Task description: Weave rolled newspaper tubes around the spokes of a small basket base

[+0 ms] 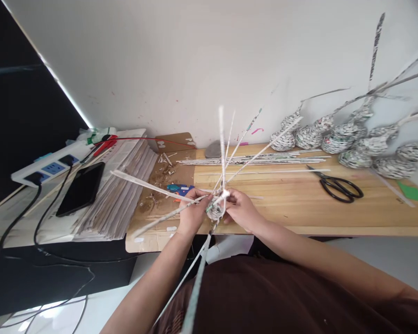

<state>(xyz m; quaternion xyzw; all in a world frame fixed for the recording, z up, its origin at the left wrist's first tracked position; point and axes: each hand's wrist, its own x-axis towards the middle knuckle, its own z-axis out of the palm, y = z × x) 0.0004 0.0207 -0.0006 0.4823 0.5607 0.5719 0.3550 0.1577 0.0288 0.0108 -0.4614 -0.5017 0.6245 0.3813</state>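
Near the table's front edge, my two hands hold a small round weaving made of rolled newspaper. Long paper tubes fan out from it on all sides, several towards the wall and some down over my lap. My left hand grips its left side, fingers closed at the rim. On the other side, my right hand has its fingers bent around a paper tube at the weaving's edge. The fingertips of both hands are partly hidden by the tubes.
Behind lies a bundle of paper tubes. Black-handled scissors rest to the right, below several gourd-shaped woven pieces. A blue glue gun sits on cardboard at left, beside stacked newspaper, a phone and a power strip.
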